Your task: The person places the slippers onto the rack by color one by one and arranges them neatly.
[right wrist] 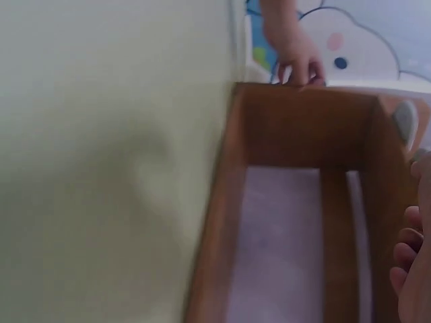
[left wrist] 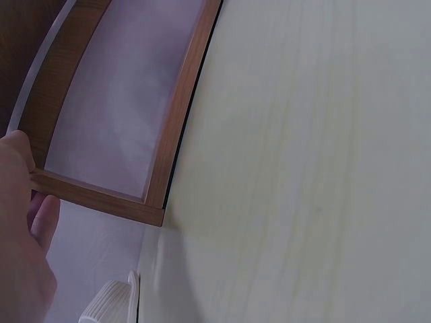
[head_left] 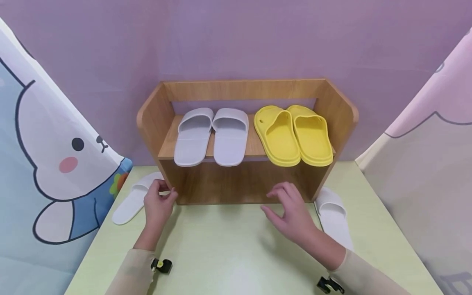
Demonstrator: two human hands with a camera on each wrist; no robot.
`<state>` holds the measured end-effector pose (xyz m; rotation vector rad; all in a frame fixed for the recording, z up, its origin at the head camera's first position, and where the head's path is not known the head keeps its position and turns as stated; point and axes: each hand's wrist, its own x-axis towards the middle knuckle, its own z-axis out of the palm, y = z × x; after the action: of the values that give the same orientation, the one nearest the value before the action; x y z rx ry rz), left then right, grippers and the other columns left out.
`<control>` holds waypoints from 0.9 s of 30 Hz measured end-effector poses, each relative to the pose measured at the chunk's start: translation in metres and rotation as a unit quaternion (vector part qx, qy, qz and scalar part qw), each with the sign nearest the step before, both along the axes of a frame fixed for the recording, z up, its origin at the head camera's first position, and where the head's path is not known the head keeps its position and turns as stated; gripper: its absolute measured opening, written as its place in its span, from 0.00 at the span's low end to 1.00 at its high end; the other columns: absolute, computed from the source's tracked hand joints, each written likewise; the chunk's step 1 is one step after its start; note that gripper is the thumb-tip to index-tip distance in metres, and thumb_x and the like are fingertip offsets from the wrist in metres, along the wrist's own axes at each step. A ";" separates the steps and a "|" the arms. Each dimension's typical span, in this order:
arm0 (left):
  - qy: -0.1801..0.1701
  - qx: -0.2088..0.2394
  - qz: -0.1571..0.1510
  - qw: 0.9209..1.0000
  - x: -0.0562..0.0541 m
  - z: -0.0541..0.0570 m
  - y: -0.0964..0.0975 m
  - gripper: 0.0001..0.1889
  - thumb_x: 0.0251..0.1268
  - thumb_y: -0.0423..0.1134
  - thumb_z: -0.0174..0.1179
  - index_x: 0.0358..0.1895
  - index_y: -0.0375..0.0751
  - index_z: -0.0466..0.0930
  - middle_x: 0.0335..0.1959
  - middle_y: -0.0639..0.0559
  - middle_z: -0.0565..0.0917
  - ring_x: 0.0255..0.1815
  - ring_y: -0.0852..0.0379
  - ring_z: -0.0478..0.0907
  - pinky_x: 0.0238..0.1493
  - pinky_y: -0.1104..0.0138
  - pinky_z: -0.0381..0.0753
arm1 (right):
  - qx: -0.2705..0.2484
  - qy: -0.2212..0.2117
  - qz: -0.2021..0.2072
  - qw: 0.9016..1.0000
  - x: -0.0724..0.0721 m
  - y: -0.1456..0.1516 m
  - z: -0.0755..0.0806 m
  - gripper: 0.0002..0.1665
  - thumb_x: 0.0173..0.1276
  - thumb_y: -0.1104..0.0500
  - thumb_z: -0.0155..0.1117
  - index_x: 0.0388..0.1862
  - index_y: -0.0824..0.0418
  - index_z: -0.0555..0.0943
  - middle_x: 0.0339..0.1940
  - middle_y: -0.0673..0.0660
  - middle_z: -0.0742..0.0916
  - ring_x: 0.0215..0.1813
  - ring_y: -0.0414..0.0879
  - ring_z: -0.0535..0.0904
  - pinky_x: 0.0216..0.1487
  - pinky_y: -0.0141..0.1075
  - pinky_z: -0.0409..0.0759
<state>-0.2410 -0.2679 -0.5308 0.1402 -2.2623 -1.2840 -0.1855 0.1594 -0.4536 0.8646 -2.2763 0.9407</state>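
A wooden shoe rack (head_left: 243, 88) stands on a pale green table (head_left: 228, 246). Its upper shelf holds a pair of pale grey slippers (head_left: 210, 137) and a pair of yellow slippers (head_left: 295, 135). My left hand (head_left: 159, 203) grips the front edge of the rack's left side panel near the bottom. The left wrist view shows that hand (left wrist: 20, 222) pinching the panel (left wrist: 175, 121). My right hand (head_left: 291, 213) hovers in front of the rack's lower opening with its fingers relaxed and nothing in it; its fingertips (right wrist: 411, 262) show beside the rack (right wrist: 303, 124).
One white slipper (head_left: 130, 200) lies on the table left of the rack, another (head_left: 333, 217) right of it. Cartoon-print cloth panels (head_left: 55, 164) flank the table, and a purple wall stands behind. Small black clips (head_left: 162, 265) sit at both wrists.
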 end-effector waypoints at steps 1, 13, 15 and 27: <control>-0.001 0.001 -0.001 1.000 0.000 0.000 0.000 0.15 0.65 0.24 0.73 0.49 0.36 0.79 0.45 0.40 0.87 0.49 0.41 0.88 0.40 0.84 0.81 | 0.004 0.001 -0.004 1.000 0.000 0.005 -0.004 0.22 0.63 0.60 0.84 0.51 0.63 0.84 0.50 0.55 0.84 0.56 0.53 0.79 0.57 0.43 0.77; 0.006 0.002 -0.001 1.000 -0.001 -0.002 0.002 0.15 0.65 0.23 0.73 0.49 0.36 0.79 0.45 0.40 0.87 0.49 0.42 0.88 0.39 0.84 0.81 | 0.024 -0.005 -0.088 0.996 0.006 0.069 -0.039 0.23 0.60 0.62 0.85 0.50 0.67 0.84 0.49 0.58 0.84 0.56 0.57 0.79 0.59 0.44 0.75; 0.008 0.002 -0.002 1.000 -0.001 -0.002 0.002 0.15 0.64 0.23 0.73 0.48 0.36 0.79 0.45 0.41 0.87 0.49 0.42 0.88 0.38 0.84 0.81 | 0.030 -0.014 -0.107 0.994 0.008 0.079 -0.044 0.23 0.59 0.63 0.85 0.50 0.67 0.84 0.48 0.59 0.83 0.56 0.57 0.78 0.57 0.45 0.74; 0.000 0.007 0.000 1.000 -0.001 0.000 0.001 0.14 0.65 0.24 0.73 0.49 0.36 0.79 0.46 0.41 0.87 0.49 0.42 0.87 0.39 0.84 0.81 | 0.035 -0.019 -0.173 0.984 0.006 0.123 -0.057 0.25 0.55 0.63 0.86 0.47 0.69 0.82 0.45 0.68 0.80 0.50 0.69 0.76 0.50 0.55 0.70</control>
<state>-0.2416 -0.2665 -0.5311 0.1458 -2.2550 -1.2992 -0.1790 0.2828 -0.5102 0.4587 -2.4011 0.7287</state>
